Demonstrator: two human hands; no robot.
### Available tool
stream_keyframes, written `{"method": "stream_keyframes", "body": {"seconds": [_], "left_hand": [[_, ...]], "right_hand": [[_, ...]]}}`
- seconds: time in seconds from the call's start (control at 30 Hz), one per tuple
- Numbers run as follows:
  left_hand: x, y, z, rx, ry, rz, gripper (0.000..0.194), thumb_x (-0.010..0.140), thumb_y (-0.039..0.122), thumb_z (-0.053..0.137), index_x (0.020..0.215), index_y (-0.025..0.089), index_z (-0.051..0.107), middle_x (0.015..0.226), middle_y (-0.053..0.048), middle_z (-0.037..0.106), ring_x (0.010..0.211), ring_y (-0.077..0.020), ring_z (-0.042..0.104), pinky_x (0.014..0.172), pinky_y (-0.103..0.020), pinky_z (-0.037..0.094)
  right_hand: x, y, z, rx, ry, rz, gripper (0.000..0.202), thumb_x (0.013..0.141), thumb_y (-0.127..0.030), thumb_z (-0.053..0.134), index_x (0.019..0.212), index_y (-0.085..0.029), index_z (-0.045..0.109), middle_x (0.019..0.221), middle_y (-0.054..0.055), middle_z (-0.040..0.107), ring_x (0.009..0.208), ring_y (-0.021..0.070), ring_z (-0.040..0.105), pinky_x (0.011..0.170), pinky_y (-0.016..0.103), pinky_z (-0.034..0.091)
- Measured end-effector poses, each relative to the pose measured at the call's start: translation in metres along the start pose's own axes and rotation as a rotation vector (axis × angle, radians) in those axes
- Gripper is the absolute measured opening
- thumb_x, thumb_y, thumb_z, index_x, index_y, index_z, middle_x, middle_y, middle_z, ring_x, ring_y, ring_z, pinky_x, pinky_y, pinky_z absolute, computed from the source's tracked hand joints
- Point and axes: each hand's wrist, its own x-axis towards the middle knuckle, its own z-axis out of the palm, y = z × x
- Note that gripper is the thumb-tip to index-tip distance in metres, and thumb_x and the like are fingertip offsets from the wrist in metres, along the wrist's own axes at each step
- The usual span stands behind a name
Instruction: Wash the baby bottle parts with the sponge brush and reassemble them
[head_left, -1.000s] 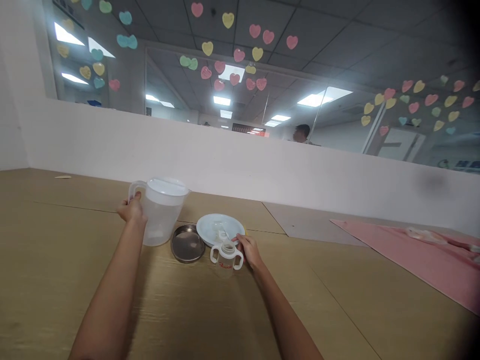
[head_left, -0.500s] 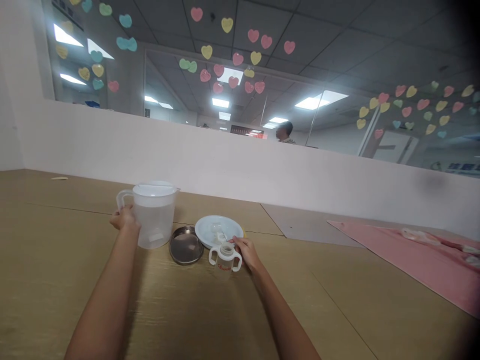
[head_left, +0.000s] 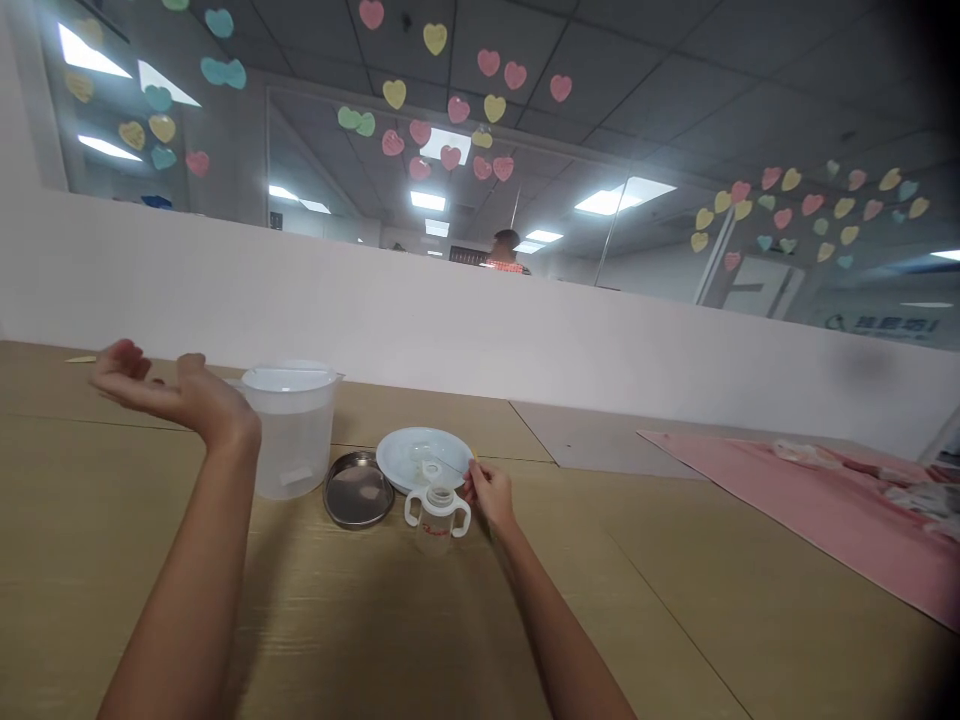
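My left hand [head_left: 176,395] is raised with fingers apart, beside and partly in front of the translucent plastic pitcher [head_left: 295,440]; it hides the pitcher's handle. My right hand [head_left: 491,492] is closed at the right rim of a pale blue plate [head_left: 394,455]. Its fingertips pinch together there; I cannot make out what is between them. A thin line runs across the plate toward them. On the plate lies a white ring-shaped piece [head_left: 431,470] with some clear parts. Just in front stands an uncapped two-handled baby bottle [head_left: 436,530], upright, with red lettering.
A round, shallow metal tin [head_left: 358,490] sits between pitcher and plate. At the right, a pink cloth [head_left: 787,490] bears crumpled plastic [head_left: 806,455]. A small pale strip [head_left: 80,359] lies far left. A white wall [head_left: 420,325] with glass above bounds the table; a person [head_left: 506,252] is beyond it.
My left hand has let go of the pitcher's handle, risen and turned with fingers spread. My right hand stays by the plate's rim. The view has shifted slightly right.
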Motion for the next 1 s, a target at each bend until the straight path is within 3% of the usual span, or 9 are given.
{"method": "stream_keyframes", "body": {"seconds": [0.07,0.17,0.27,0.37,0.5,0.6,0.73,0.9,1.0], "left_hand": [[-0.010,0.016,0.006,-0.118,0.057,0.071,0.043,0.062,-0.001,0.038,0.100,0.017,0.033,0.106,-0.004,0.040,0.096,-0.0113,0.042,0.089,-0.029,0.036],[-0.041,0.031,0.017,-0.252,-0.172,0.063,0.027,0.067,0.004,0.041,0.091,0.015,0.042,0.084,0.000,0.046,0.075,-0.0086,0.048,0.072,-0.023,0.042],[-0.080,0.036,0.027,-0.166,-0.697,0.106,0.015,0.073,0.013,0.048,0.086,0.016,0.052,0.078,0.000,0.054,0.073,-0.0112,0.053,0.071,-0.024,0.044],[-0.118,0.034,0.030,0.008,-1.229,0.228,0.016,0.077,0.024,0.050,0.088,0.018,0.060,0.087,-0.003,0.063,0.083,-0.0165,0.056,0.081,-0.030,0.043],[-0.150,0.028,0.021,-0.003,-1.910,0.114,0.032,0.079,0.041,0.052,0.104,0.022,0.062,0.110,-0.004,0.063,0.100,-0.0198,0.056,0.087,-0.030,0.042],[-0.161,0.023,0.012,-0.020,-2.222,0.094,0.046,0.069,0.044,0.064,0.111,0.026,0.060,0.117,-0.002,0.061,0.107,-0.0206,0.054,0.089,-0.027,0.041],[-0.169,0.019,0.007,0.056,-2.226,0.199,0.044,0.063,0.041,0.068,0.103,0.024,0.064,0.107,-0.002,0.064,0.102,-0.0212,0.056,0.088,-0.028,0.041],[-0.175,0.004,0.015,0.086,-2.053,0.226,0.044,0.070,0.049,0.060,0.105,0.022,0.063,0.106,-0.004,0.064,0.095,-0.0206,0.057,0.083,-0.028,0.043],[-0.175,-0.022,0.024,0.136,-1.875,0.180,0.038,0.085,0.043,0.040,0.101,0.018,0.064,0.103,-0.007,0.065,0.091,-0.0193,0.058,0.080,-0.028,0.044]], "right_hand": [[0.003,0.003,-0.002,-0.003,0.086,-0.031,0.047,0.073,-0.060,0.049,0.059,-0.016,0.055,0.045,-0.003,0.052,0.036,0.0092,0.046,0.038,0.021,0.037],[0.004,0.004,-0.004,-0.041,0.143,-0.074,0.046,0.074,-0.059,0.049,0.056,-0.016,0.053,0.047,-0.003,0.053,0.037,0.0091,0.047,0.040,0.021,0.038],[0.003,0.001,-0.005,-0.085,0.145,-0.101,0.045,0.074,-0.057,0.049,0.054,-0.016,0.053,0.045,-0.002,0.053,0.039,0.0102,0.049,0.042,0.021,0.039],[0.002,0.000,-0.004,-0.082,0.133,-0.112,0.042,0.072,-0.055,0.052,0.056,-0.016,0.055,0.044,-0.002,0.053,0.040,0.0111,0.049,0.044,0.022,0.040],[0.003,0.003,-0.004,-0.087,0.130,-0.122,0.037,0.071,-0.051,0.053,0.063,-0.015,0.059,0.045,-0.001,0.055,0.040,0.0114,0.049,0.043,0.022,0.039],[0.005,0.008,-0.004,-0.145,0.164,-0.151,0.031,0.071,-0.045,0.054,0.069,-0.015,0.062,0.055,0.002,0.062,0.047,0.0126,0.053,0.048,0.022,0.041],[0.005,0.011,-0.003,-0.169,0.179,-0.175,0.030,0.070,-0.041,0.054,0.080,-0.015,0.064,0.057,0.001,0.062,0.051,0.0131,0.055,0.051,0.022,0.042],[0.003,0.007,-0.005,-0.196,0.206,-0.135,0.040,0.080,-0.050,0.041,0.084,-0.016,0.062,0.056,-0.001,0.060,0.049,0.0122,0.053,0.051,0.022,0.040],[0.004,0.005,-0.011,-0.430,0.289,-0.030,0.046,0.088,-0.045,0.026,0.087,-0.017,0.062,0.065,0.002,0.065,0.059,0.0142,0.058,0.057,0.022,0.041]]}}
